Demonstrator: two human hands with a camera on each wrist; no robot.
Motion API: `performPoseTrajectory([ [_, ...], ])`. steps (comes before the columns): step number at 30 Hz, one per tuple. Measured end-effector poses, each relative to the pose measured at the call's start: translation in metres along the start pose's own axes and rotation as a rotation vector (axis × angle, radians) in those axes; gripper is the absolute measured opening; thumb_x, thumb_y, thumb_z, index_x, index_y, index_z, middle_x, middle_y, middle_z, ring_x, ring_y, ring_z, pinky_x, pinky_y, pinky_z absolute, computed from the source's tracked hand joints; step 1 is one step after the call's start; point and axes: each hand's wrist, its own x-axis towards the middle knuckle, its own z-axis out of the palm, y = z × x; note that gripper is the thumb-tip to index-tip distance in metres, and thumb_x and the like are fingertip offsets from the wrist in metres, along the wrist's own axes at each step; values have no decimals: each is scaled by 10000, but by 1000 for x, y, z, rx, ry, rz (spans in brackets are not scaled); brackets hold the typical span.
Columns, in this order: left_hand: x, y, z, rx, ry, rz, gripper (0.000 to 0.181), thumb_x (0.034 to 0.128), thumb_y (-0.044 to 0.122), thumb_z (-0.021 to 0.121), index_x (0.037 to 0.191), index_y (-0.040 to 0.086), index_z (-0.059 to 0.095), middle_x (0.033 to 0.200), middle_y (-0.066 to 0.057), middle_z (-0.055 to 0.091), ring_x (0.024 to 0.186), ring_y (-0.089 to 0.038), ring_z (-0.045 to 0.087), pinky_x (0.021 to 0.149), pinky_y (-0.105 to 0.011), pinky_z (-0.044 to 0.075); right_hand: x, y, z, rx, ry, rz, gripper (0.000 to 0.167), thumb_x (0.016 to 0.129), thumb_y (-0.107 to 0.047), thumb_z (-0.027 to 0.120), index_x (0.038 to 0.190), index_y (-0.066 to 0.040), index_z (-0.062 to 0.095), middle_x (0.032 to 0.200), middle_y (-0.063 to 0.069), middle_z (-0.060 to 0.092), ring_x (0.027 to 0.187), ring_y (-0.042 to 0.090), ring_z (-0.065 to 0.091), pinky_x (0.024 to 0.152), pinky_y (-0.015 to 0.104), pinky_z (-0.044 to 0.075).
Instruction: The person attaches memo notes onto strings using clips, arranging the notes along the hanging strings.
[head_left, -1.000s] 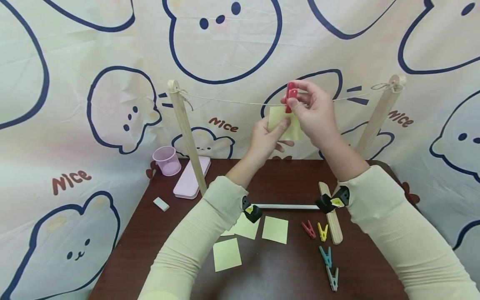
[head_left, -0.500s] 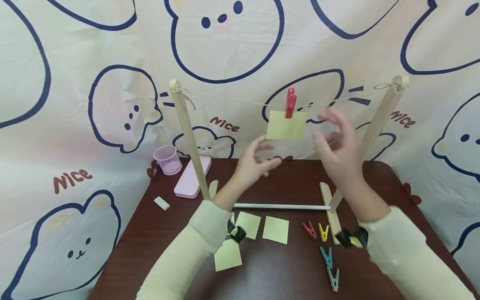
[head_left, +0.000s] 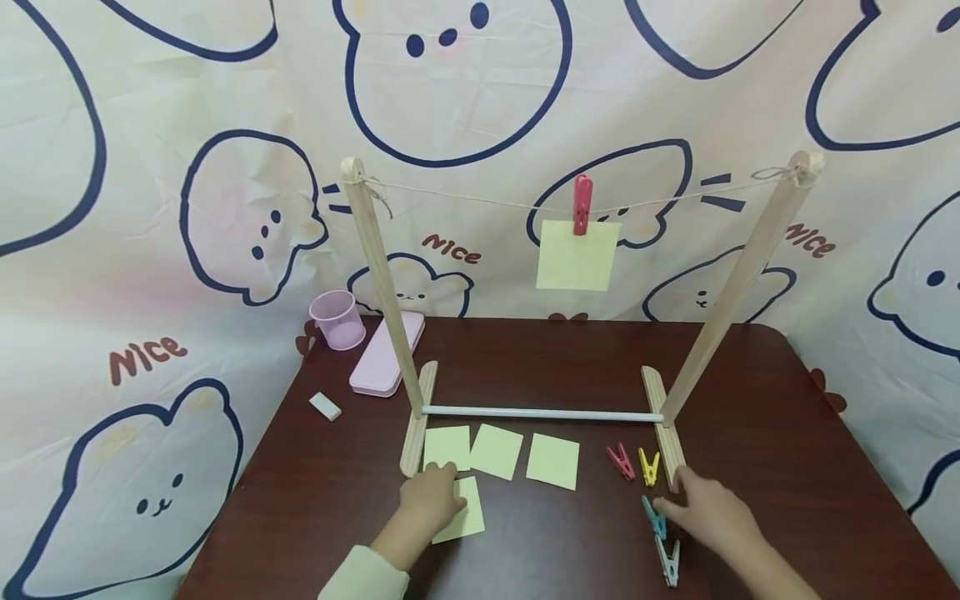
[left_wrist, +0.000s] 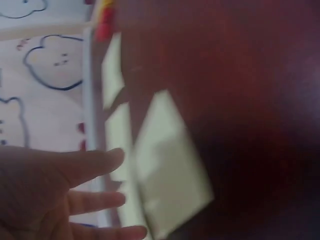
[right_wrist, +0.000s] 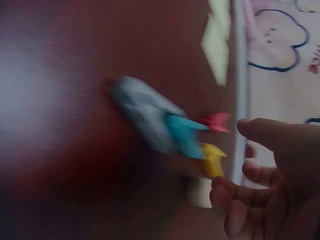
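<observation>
In the head view, a yellow sticky note [head_left: 576, 258] hangs under the string, held by a red clothespin [head_left: 582, 204]. My left hand [head_left: 429, 503] is over a sticky note [head_left: 467, 518] on the table, covering part of it. Its fingers look extended in the left wrist view, with a blurred sticky note [left_wrist: 172, 167] beside them. By a teal clothespin [head_left: 654, 518] is my right hand [head_left: 712, 510], fingers loosely bent and holding nothing in the right wrist view. A grey clothespin [head_left: 668, 562] lies just below the teal one.
Three sticky notes, one of them here [head_left: 552, 460], lie before the white rod [head_left: 540, 413]. Red [head_left: 621, 462] and yellow [head_left: 649, 467] clothespins lie near the right wooden foot [head_left: 663, 408]. Wooden posts hold the string. A purple cup [head_left: 337, 322], pink case [head_left: 382, 358] and white eraser [head_left: 325, 406] stand left.
Both hands have let go of the hanging note and red clothespin and come down to the table, the left to the notes, the right to the clothespins. The note now hangs freely.
</observation>
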Motion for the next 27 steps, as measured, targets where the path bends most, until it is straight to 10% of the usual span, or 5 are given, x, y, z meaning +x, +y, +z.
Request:
performPoseTrajectory([
  [6, 0, 0, 29, 46, 76, -76, 544, 677, 357, 799, 1072, 45, 591, 894, -170, 527, 709, -333, 578, 566, -474, 503, -6, 4, 27, -15, -136, 125, 685, 703, -656, 636, 925, -17, 525, 593, 38, 469, 502, 170, 465, 437, 306, 340],
  [15, 1, 1, 31, 4, 106, -80, 504, 637, 339, 820, 999, 66, 599, 898, -142, 496, 721, -311, 547, 543, -441, 491, -6, 5, 35, 11, -139, 145, 491, 733, -484, 722, 756, -93, 425, 584, 43, 444, 479, 156, 428, 433, 270, 311],
  [27, -6, -9, 34, -291, 320, 50, 569, 691, -220, 546, 1171, 86, 531, 728, -92, 484, 544, -167, 424, 426, -275, 372, -13, 0, 19, 184, -266, 100, 383, 725, -257, 778, 869, -38, 498, 589, 74, 501, 429, 199, 493, 423, 309, 420],
])
